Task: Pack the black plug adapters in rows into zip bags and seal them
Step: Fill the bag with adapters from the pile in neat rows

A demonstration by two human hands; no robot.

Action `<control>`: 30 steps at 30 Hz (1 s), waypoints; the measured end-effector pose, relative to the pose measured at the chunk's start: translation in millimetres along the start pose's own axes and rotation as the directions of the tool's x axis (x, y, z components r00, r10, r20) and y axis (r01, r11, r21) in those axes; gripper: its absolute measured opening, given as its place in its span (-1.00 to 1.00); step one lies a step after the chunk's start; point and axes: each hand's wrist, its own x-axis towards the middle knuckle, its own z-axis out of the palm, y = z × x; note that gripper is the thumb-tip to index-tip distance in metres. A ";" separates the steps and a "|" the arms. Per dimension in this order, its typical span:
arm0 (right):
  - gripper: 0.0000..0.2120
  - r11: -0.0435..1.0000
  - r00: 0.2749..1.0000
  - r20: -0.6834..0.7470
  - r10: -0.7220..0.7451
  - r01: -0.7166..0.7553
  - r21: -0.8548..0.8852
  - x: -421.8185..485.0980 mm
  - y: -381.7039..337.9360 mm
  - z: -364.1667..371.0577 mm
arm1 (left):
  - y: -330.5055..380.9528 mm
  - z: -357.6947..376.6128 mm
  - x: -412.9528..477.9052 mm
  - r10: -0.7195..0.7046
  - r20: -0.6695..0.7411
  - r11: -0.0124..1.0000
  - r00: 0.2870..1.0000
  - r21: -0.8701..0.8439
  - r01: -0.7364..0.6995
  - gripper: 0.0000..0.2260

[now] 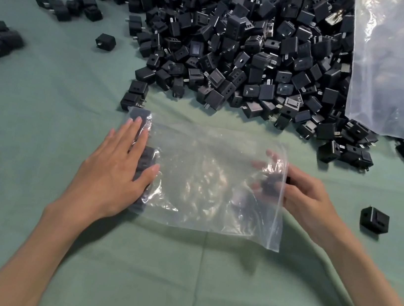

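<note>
— On the cloth (46, 105), what is being held?
— One adapter (270, 185) is being gripped inside the zip bag (205, 179) by the right hand (304, 195); its packed row (146, 160) is being pressed by the flat left hand (113, 169).

No text, label, brand or number can be read anywhere: the adapters (249, 45), the zip bag (207, 179) and the big bag (385, 75) at upper right show none.

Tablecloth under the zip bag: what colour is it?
Plain pale green tablecloth, clearest in the head view.
</note>
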 end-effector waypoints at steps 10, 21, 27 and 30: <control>-0.66 0.720 0.919 0.388 -0.070 0.316 -0.618 62.6 4.6 44.6 | 1.2 -1.6 -0.2 -0.002 0.001 1.000 1.000 -0.005 0.002 -0.25; -0.64 0.402 0.866 0.389 -0.315 0.493 -0.772 119.4 25.4 102.6 | -0.8 0.1 0.2 0.002 -0.009 1.000 1.000 -0.004 -0.002 -0.31; -0.57 0.609 0.878 0.401 -0.262 0.473 -0.637 127.1 22.0 114.4 | -1.1 0.5 0.2 0.008 -0.008 1.000 1.000 -0.009 -0.008 -0.27; -0.71 0.674 0.918 0.309 -0.247 0.392 -0.626 129.8 23.4 115.9 | -1.2 0.2 0.4 0.006 -0.003 1.000 1.000 -0.025 -0.006 -0.23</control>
